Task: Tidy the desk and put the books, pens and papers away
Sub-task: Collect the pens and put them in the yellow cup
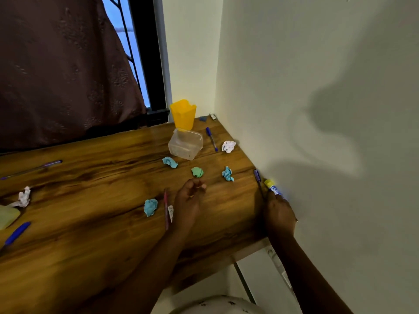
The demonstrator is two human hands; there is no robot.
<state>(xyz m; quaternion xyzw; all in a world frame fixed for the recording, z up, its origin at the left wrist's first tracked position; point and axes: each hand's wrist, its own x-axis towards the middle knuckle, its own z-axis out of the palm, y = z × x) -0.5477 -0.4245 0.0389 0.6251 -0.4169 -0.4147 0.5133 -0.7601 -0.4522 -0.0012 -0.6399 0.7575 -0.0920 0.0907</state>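
A wooden desk [90,245] fills a wall corner. At its right edge, against the wall, the right hand [280,214] grips a yellow-capped stick [273,188], with a purple pen [257,176] just beside it. The left hand [189,198] hovers mid-desk, blurred, fingers loosely curled and holding nothing, beside a red pen [166,207]. 6 crumpled paper balls [197,172] lie scattered.

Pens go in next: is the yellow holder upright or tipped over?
Upright. The yellow holder stands on its base, open mouth up, just behind the clear container. No pens stick out of it.
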